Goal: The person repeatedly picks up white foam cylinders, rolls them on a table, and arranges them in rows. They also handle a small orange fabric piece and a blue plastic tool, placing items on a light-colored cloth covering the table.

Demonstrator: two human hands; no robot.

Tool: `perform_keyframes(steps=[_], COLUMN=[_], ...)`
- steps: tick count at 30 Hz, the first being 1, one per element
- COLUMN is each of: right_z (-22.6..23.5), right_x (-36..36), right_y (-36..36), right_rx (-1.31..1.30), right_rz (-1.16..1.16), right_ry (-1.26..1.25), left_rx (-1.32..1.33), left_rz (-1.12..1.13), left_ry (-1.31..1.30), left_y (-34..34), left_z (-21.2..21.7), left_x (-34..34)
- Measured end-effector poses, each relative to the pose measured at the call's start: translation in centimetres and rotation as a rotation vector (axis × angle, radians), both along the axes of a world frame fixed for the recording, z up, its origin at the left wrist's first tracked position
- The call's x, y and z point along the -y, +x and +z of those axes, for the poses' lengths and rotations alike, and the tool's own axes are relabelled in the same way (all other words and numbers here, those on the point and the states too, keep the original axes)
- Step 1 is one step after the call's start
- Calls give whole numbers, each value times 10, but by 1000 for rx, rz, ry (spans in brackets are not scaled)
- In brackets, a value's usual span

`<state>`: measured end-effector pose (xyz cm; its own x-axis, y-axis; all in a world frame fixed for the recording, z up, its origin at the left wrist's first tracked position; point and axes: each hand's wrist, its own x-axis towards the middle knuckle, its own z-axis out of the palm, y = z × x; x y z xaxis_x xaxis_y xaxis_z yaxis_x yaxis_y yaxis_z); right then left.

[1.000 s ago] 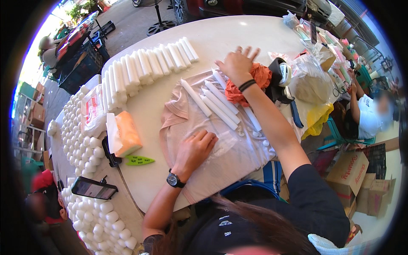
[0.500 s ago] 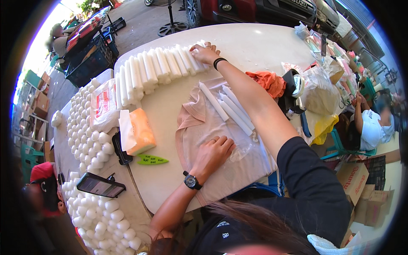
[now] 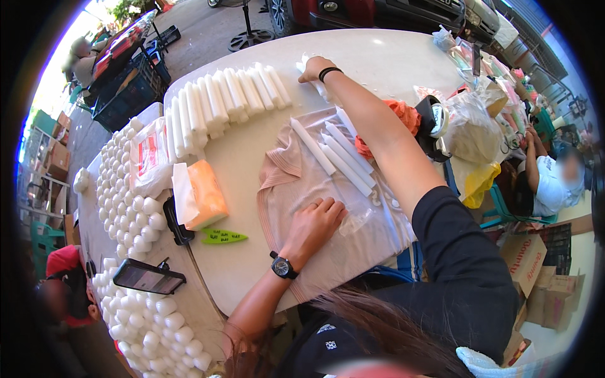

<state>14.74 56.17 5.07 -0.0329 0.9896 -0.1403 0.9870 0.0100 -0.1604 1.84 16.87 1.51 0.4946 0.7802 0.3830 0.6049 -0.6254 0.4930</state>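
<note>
- The right hand (image 3: 319, 68) is closed around a white candle (image 3: 324, 92), of which parts are seen above and below the fingers; whether more than 1 is held cannot be told.
- The held candle is kept over the table (image 3: 378, 69), just beyond the far edge of the pink cloth (image 3: 277, 173).
- To the left of the right hand, a bundle (image 3: 230, 97) of white candles is laid side by side, a little apart from it.
- The left hand (image 3: 317, 225) is rested on the pink cloth with fingers loosely bent; whether anything is held under them cannot be told.
- Just to the right of the left hand, a clear film (image 3: 359, 222) is spread on the cloth.
- Beyond the left hand, several loose candles (image 3: 313, 146) are laid slantwise on the cloth.
- To the left of the left hand, a green tag (image 3: 224, 236) and an orange pack (image 3: 209, 195) are placed; farther left, a phone (image 3: 148, 277) is propped among round white pieces (image 3: 165, 307).
- To the right of the right hand and nearer to the body, an orange rag (image 3: 406, 116) is partly covered by the forearm.
</note>
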Motion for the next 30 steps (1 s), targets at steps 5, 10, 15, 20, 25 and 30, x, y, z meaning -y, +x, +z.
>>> perform_keyframes(steps=[5, 10, 15, 20, 25, 30], right_z=[3, 52, 87, 56, 6, -13], right_x=[9, 57, 196, 364, 438, 439], right_y=[24, 24, 51, 88, 79, 82], right_rx=[-179, -900, -1487, -1384, -1382, -1220], right_rz=[45, -66, 268, 329, 169, 165], right_ry=[87, 35, -52, 361, 452, 611], left_rx=[8, -7, -36, -52, -64, 25], left_rz=[-2, -7, 82, 219, 232, 186], left_ry=[-2, -27, -108, 60, 56, 0], left_y=[0, -1, -10, -21, -15, -13], left_z=[1, 4, 23, 47, 52, 52], left_x=[1, 1, 0, -5, -1, 7])
